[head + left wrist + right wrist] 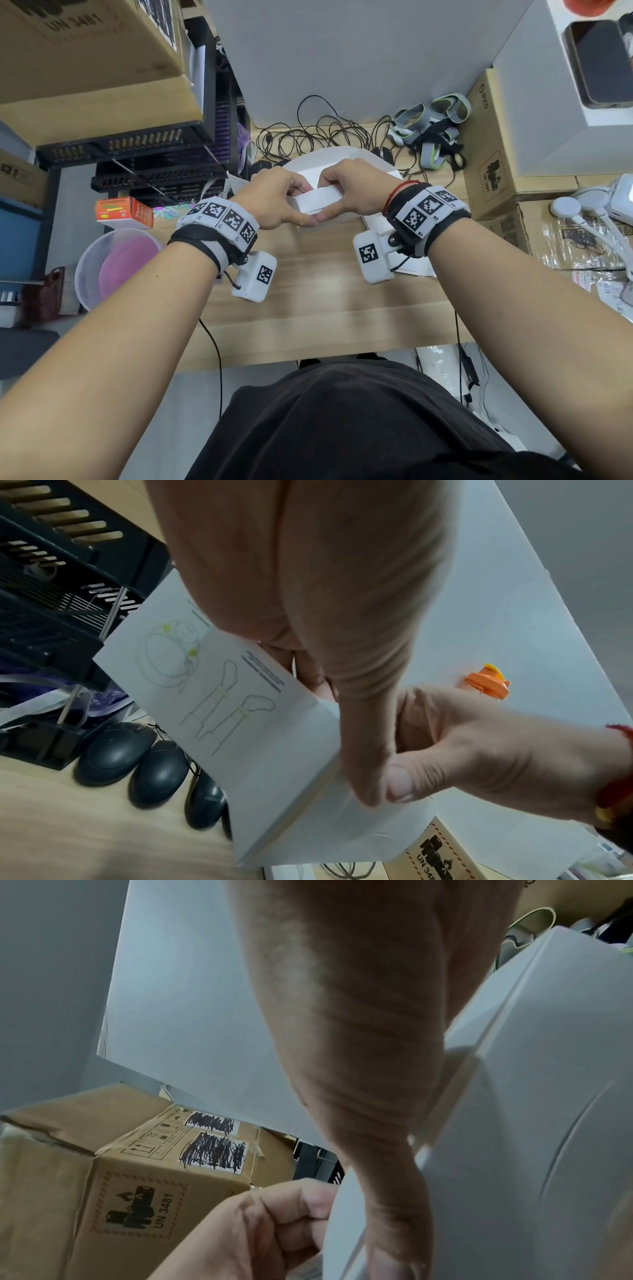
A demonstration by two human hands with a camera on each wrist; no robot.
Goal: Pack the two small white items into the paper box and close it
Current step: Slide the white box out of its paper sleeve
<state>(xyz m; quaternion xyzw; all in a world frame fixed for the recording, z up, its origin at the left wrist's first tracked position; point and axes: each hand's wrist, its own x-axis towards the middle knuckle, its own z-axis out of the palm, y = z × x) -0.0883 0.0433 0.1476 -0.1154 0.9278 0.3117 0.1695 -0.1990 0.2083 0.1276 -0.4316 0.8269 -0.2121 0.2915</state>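
Note:
A white paper box (pixel 318 202) is held just above the wooden desk (pixel 325 294) between both hands. My left hand (pixel 279 202) grips its left end, thumb on the near side and fingers curled over the top. My right hand (pixel 352 193) grips the right end the same way, and the two thumbs almost meet at the front. In the left wrist view the box's side (pixel 222 696) carries line drawings. The right wrist view shows the white box (pixel 514 1123) beside my thumb. An open white flap (pixel 342 159) stands behind the hands. The two small white items are not visible.
Tangled black cables (pixel 318 137) and grey straps (pixel 431 126) lie behind the box. Three dark mice (pixel 157 775) sit by black trays (pixel 137 154) at the left. Cardboard boxes (pixel 493 154) stand right; a small orange box (pixel 123 212) and a tub (pixel 116 267) stand left.

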